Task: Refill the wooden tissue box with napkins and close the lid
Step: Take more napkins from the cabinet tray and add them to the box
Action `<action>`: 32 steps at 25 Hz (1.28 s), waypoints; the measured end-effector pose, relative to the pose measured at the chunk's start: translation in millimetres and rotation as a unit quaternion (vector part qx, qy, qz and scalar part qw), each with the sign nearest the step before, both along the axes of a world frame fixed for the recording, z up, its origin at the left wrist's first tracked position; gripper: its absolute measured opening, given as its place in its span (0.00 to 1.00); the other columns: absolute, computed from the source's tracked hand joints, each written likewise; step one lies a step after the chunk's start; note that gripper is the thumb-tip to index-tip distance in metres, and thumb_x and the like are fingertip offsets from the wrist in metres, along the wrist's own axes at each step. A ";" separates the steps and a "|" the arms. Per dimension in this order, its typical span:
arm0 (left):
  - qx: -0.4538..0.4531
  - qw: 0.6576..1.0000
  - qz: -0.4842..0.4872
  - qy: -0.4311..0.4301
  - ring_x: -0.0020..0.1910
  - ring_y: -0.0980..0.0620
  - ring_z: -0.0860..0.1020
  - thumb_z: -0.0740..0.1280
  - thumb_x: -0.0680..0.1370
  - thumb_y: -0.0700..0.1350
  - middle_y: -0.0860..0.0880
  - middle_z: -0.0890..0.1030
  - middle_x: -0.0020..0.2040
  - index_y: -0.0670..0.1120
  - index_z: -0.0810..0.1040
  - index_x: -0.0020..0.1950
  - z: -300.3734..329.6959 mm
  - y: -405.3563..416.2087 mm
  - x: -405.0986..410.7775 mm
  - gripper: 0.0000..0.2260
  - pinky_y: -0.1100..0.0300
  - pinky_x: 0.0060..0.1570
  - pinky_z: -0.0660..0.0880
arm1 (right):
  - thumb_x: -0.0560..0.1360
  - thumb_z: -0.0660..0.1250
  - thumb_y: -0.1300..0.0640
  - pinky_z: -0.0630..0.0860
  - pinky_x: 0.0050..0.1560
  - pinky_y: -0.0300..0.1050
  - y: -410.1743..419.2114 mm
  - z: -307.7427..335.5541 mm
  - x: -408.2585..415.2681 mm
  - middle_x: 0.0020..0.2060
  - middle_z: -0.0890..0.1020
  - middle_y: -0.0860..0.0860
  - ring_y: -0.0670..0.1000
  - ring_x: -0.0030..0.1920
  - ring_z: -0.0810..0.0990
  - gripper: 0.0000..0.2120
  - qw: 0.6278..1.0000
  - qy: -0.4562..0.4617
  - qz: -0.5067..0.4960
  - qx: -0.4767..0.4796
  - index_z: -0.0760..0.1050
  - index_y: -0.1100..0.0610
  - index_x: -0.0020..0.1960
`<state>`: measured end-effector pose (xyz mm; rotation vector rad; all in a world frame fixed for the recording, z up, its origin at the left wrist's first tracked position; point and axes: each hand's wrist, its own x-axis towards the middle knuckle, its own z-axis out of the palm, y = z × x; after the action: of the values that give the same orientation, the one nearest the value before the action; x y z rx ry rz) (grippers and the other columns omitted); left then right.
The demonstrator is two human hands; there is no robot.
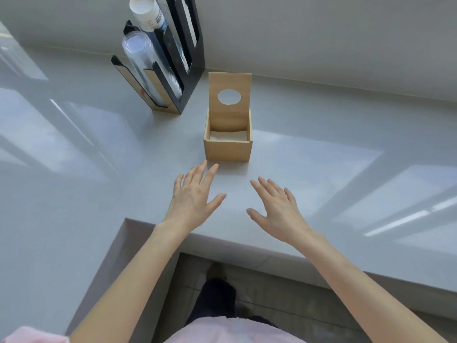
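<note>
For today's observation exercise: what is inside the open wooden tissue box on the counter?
Inside the wooden tissue box, below the raised lid, lies a low stack of white napkins. Only its top shows; the front wall hides its depth and the box floor.

Only one bit of print shows: dark lettering on the side of the white paper cup stack (148,13) in the black slotted cup holder (190,68), behind and left of the wooden tissue box (228,151). It is probably too blurred to read.
</note>
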<state>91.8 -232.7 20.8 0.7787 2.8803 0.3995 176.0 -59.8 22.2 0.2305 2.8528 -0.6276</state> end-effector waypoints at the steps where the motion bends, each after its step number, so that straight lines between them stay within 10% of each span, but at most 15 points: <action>1: -0.002 1.000 0.008 0.000 0.76 0.48 0.49 0.55 0.77 0.57 0.47 0.51 0.77 0.52 0.47 0.75 -3.0 -3.5 10.8 0.29 0.48 0.73 0.47 | 0.78 0.56 0.48 0.43 0.75 0.54 -2.1 -3.7 7.8 0.77 0.50 0.48 0.50 0.76 0.45 0.29 1.000 -0.002 0.003 0.002 0.48 0.49 0.75; 32: -0.060 0.995 -0.063 -0.039 0.76 0.49 0.45 0.52 0.78 0.57 0.47 0.48 0.77 0.47 0.46 0.75 -64.9 -103.6 128.0 0.30 0.50 0.73 0.42 | 0.78 0.55 0.48 0.43 0.75 0.54 -121.8 -66.9 136.4 0.77 0.49 0.51 0.51 0.76 0.44 0.29 0.996 -0.037 -0.082 0.017 0.48 0.51 0.75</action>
<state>219.9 -336.4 -44.1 0.8956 2.7351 0.2338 312.4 -181.6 -44.7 0.4864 2.7942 -0.5876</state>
